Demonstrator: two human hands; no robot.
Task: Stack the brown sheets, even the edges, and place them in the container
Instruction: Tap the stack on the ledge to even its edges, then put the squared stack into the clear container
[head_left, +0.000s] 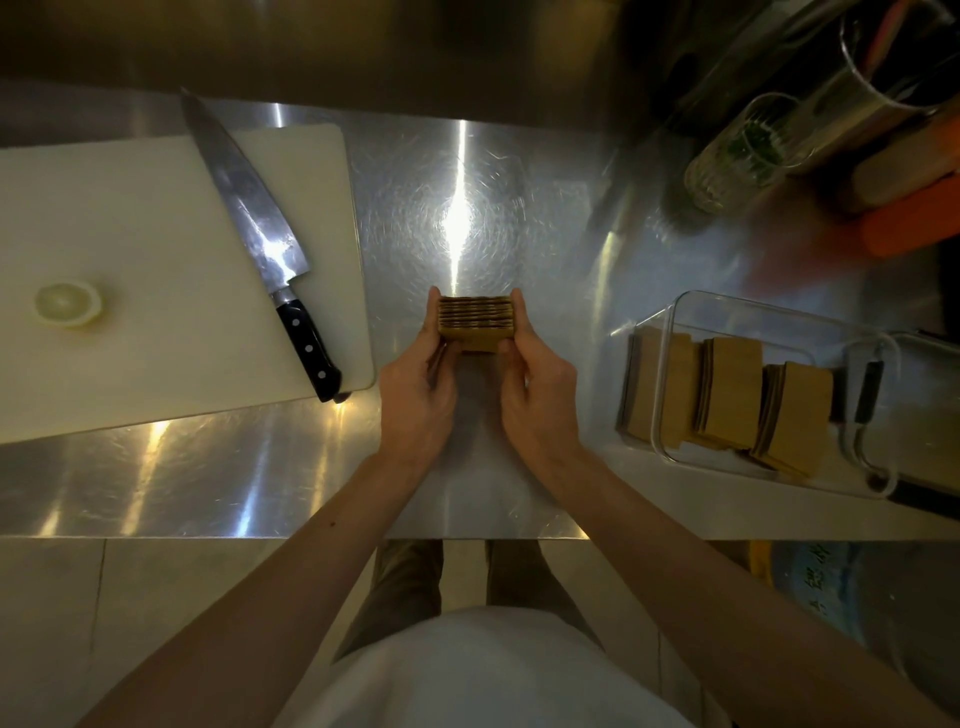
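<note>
A stack of brown sheets (476, 322) stands on edge over the middle of the steel counter, its layered top edges facing me. My left hand (415, 395) presses its left side and my right hand (540, 395) presses its right side, so the stack is squeezed between both. A clear plastic container (727, 306) lies to the right, holding three more bundles of brown sheets (727, 400) leaning side by side.
A white cutting board (156, 249) lies at the left with a large chef's knife (260, 234) across its right part and a pale round slice (67, 303). Glass jars (737, 150) and orange items (909, 223) crowd the back right. The counter's front edge (311, 538) is near me.
</note>
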